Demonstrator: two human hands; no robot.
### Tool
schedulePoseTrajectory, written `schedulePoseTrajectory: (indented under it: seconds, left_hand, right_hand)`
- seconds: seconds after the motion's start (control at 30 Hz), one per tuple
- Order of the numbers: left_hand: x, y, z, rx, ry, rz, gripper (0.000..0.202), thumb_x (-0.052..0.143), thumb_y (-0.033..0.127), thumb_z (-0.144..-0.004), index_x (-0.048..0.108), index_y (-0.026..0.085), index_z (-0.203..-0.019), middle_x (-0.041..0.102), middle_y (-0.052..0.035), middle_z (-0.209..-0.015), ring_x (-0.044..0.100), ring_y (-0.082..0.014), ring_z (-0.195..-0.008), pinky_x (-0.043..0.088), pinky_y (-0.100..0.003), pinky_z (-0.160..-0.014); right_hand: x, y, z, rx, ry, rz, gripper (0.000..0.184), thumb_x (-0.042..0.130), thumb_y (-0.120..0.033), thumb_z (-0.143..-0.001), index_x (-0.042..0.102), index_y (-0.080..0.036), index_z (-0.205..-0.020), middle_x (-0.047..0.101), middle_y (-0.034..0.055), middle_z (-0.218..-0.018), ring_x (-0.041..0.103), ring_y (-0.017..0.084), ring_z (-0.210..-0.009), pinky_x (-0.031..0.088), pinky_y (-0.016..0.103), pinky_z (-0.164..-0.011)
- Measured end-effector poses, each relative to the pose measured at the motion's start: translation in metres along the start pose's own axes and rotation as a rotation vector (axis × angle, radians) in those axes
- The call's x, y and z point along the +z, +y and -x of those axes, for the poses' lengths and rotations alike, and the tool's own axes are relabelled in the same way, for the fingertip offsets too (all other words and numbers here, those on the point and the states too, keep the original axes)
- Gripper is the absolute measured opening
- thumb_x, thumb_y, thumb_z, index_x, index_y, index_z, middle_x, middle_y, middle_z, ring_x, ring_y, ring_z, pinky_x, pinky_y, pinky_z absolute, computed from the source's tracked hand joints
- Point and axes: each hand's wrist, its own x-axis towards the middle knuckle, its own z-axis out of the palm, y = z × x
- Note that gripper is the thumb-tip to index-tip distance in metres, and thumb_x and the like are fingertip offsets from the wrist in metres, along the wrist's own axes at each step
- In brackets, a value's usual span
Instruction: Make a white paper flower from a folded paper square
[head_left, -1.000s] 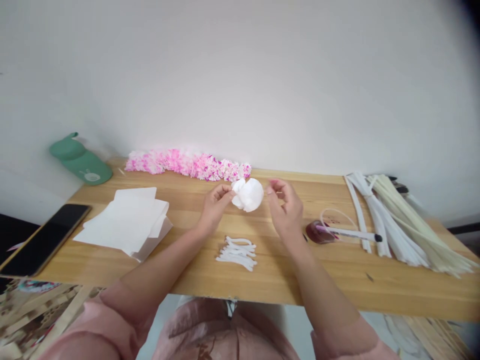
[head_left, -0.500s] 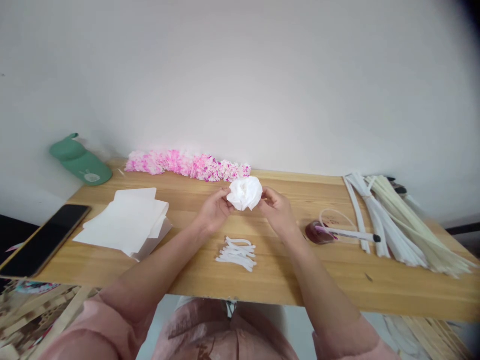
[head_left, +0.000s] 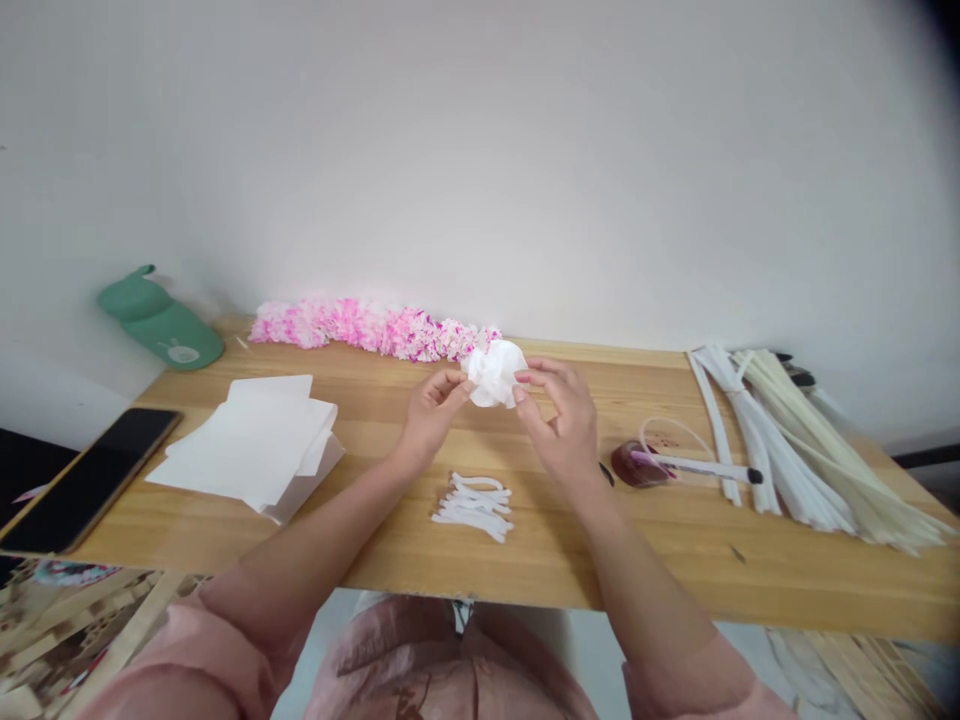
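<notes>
A white paper flower (head_left: pixel 496 374), ruffled and round, is held up over the table between both hands. My left hand (head_left: pixel 433 412) pinches its left edge between thumb and fingers. On the other side, my right hand (head_left: pixel 556 415) grips the right edge with its thumb and fingertips. Below the hands lies a small pile of short white fuzzy stems (head_left: pixel 474 507). Just behind the flower, a row of pink and white paper blossoms (head_left: pixel 367 330) runs along the wall.
White paper sheets (head_left: pixel 247 440) and a dark phone (head_left: pixel 94 480) lie at left, near a green bottle (head_left: pixel 161 320). Rightward are a dark red ink bottle (head_left: pixel 637 466), a white pen (head_left: pixel 701 468) and bundles of long white strips (head_left: pixel 780 450). The wooden table (head_left: pixel 390 565) ends close to my body.
The flower has risen slightly and turned, so its folds look different. My right hand has shifted its hold, with its fingers now over the flower's edge and the back of the hand showing more.
</notes>
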Motion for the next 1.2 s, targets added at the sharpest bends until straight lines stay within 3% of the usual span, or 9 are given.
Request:
schedulePoseTrajectory:
  seconds: [0.17, 0.33, 0.43, 0.5, 0.6, 0.8, 1.0, 1.2]
  left_hand:
    - [-0.001, -0.002, 0.004, 0.085, -0.044, -0.143, 0.016, 0.07, 0.033, -0.079, 0.067, 0.017, -0.08, 0.069, -0.002, -0.081, 0.061, -0.0137, -0.078, 0.046, -0.025, -0.078]
    - [0.0, 0.008, 0.011, 0.177, -0.168, -0.032, 0.03, 0.06, 0.032, -0.089, 0.058, 0.022, -0.118, 0.069, -0.0046, -0.099, 0.064, -0.0152, -0.088, 0.05, -0.029, -0.085]
    - [0.001, 0.012, 0.011, 0.187, -0.07, -0.005, 0.023, 0.061, 0.031, -0.088, 0.057, 0.021, -0.108, 0.066, -0.0024, -0.092, 0.061, -0.0123, -0.077, 0.049, -0.026, -0.076]
    - [0.002, 0.012, 0.009, 0.151, -0.005, -0.039, 0.017, 0.066, 0.031, -0.085, 0.06, 0.019, -0.096, 0.064, -0.0012, -0.083, 0.058, -0.0112, -0.072, 0.047, -0.024, -0.07]
    - [0.002, 0.008, 0.006, 0.103, 0.002, -0.086, 0.019, 0.07, 0.03, -0.08, 0.063, 0.018, -0.092, 0.064, -0.0008, -0.079, 0.056, -0.0108, -0.07, 0.045, -0.023, -0.068]
    - [0.003, 0.006, 0.007, 0.073, -0.106, -0.107, 0.017, 0.072, 0.025, -0.074, 0.067, 0.017, -0.089, 0.068, -0.002, -0.081, 0.059, -0.0129, -0.073, 0.045, -0.023, -0.068]
    - [0.0, -0.002, 0.004, 0.085, -0.102, -0.176, 0.007, 0.071, 0.018, -0.072, 0.068, 0.017, -0.078, 0.069, -0.001, -0.075, 0.061, -0.0142, -0.072, 0.045, -0.023, -0.071]
    - [-0.001, -0.003, -0.001, 0.083, -0.088, -0.074, 0.012, 0.073, 0.024, -0.072, 0.068, 0.016, -0.08, 0.071, -0.002, -0.079, 0.064, -0.0158, -0.077, 0.047, -0.024, -0.073]
  right_hand:
    - [0.006, 0.008, 0.0, 0.096, -0.041, 0.017, 0.01, 0.065, -0.031, -0.082, 0.067, -0.024, -0.089, 0.065, 0.0105, -0.12, 0.057, 0.028, -0.116, 0.044, 0.05, -0.1]
    - [0.007, 0.013, -0.002, 0.522, -0.129, -0.439, 0.011, 0.064, -0.033, -0.077, 0.064, -0.022, -0.08, 0.07, 0.0042, -0.105, 0.063, 0.021, -0.097, 0.052, 0.036, -0.085]
    - [0.006, 0.012, -0.004, 0.73, -0.115, -0.672, 0.012, 0.067, -0.03, -0.073, 0.065, -0.021, -0.08, 0.07, -0.0004, -0.087, 0.063, 0.016, -0.083, 0.052, 0.033, -0.082]
    - [0.006, 0.011, -0.006, 0.778, -0.105, -0.768, 0.013, 0.07, -0.028, -0.07, 0.067, -0.02, -0.08, 0.069, -0.0011, -0.084, 0.063, 0.014, -0.079, 0.052, 0.033, -0.081]
    - [0.007, 0.01, -0.006, 0.784, -0.108, -0.805, 0.014, 0.071, -0.029, -0.069, 0.067, -0.021, -0.081, 0.069, -0.0015, -0.083, 0.062, 0.014, -0.077, 0.053, 0.032, -0.079]
    - [0.01, 0.008, -0.001, 0.724, -0.241, -0.717, 0.014, 0.068, -0.03, -0.071, 0.067, -0.021, -0.081, 0.07, -0.0021, -0.082, 0.062, 0.015, -0.08, 0.05, 0.03, -0.08]
    - [0.01, 0.004, -0.001, 0.598, -0.271, -0.572, 0.012, 0.063, -0.029, -0.072, 0.066, -0.022, -0.082, 0.072, 0.0, -0.1, 0.064, 0.018, -0.091, 0.051, 0.03, -0.079]
    - [0.008, 0.005, -0.003, 0.497, -0.285, -0.467, 0.011, 0.063, -0.03, -0.072, 0.064, -0.022, -0.08, 0.07, 0.0033, -0.111, 0.064, 0.019, -0.096, 0.052, 0.03, -0.077]
